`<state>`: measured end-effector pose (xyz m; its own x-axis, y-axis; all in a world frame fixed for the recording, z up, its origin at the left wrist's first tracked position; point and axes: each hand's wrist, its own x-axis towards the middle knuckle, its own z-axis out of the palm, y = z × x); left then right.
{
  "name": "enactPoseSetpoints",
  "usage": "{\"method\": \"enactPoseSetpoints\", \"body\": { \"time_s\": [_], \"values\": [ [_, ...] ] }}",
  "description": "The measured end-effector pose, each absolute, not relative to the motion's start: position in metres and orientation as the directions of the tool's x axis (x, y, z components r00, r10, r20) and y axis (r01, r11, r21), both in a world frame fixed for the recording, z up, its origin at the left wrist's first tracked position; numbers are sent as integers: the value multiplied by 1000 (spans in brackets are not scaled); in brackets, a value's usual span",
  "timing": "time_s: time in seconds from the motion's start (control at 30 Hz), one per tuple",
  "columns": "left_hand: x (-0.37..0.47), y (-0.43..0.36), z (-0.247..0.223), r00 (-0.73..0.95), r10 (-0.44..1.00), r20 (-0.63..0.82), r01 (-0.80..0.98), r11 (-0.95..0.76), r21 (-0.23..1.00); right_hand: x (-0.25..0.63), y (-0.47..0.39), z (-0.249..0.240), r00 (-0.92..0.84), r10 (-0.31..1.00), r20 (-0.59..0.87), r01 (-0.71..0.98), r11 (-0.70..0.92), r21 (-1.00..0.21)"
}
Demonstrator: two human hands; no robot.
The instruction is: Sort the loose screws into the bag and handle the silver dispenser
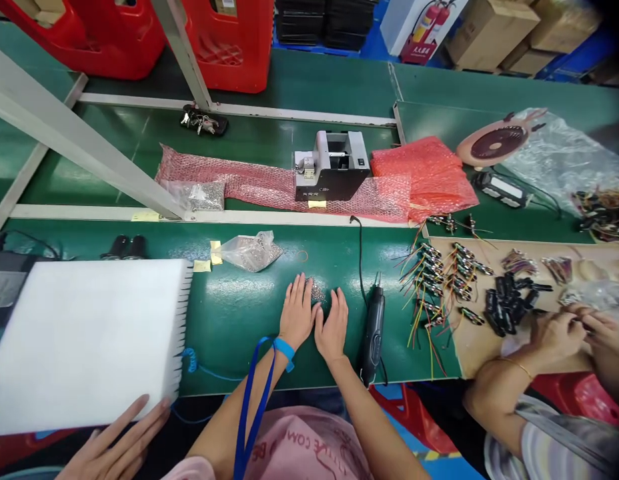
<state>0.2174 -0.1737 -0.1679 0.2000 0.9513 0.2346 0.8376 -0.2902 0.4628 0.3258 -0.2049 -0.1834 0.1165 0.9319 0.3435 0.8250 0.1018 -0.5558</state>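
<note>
Left hand (pixel 296 315) and right hand (pixel 332 327), fingers extended and grasping nothing, rest on the green bench (pixel 229 327), thumbs close together. A heap of small metal pieces (pixel 317 291) lies between the fingers, beyond the thumbs. Beyond-left of the hands: clear bag (pixel 254 252); right of them: black hand tool (pixel 373 327).

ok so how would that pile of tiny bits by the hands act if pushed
The pile would probably spread out rather than shift as one lump, since it looks like many loose pieces. Some may slide easily, as the table looks smooth and shiny. It's likely light overall, being small beside the left hand.
</note>
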Motion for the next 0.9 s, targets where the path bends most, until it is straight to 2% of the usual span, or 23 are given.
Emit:
{"method": "enactPoseSetpoints", "body": {
  "time_s": [0.2,0.27,0.33,0.4,0.47,0.53,0.73,0.83,0.9],
  "values": [
    [212,-155,-167,270,918,289,765,-387,514,321,-167,-173,-33,934,355,702,275,-657],
    [205,-147,-162,232,925,300,774,-363,519,330,-167,-168,-60,921,385,705,312,-637],
    [198,-136,-157,164,940,300,797,-305,521,343,-175,-166,11,914,405,773,248,-583],
    [194,-123,-153,109,954,278,818,-245,521,356,-187,-168,146,907,394,823,109,-558],
    [192,-113,-152,110,965,238,827,-221,517,362,-198,-173,234,901,365,821,19,-571],
    [191,-110,-154,151,966,209,828,-240,507,361,-202,-177,240,911,335,800,10,-600],
    [184,-151,-164,226,953,201,784,-300,543,333,-177,-174,-18,957,288,711,215,-670],
    [181,-174,-165,274,946,174,704,-320,634,329,-165,-168,-130,953,274,671,288,-683],
    [181,-183,-164,234,957,171,635,-283,719,330,-161,-164,-189,945,268,700,321,-638]
  ]
}}
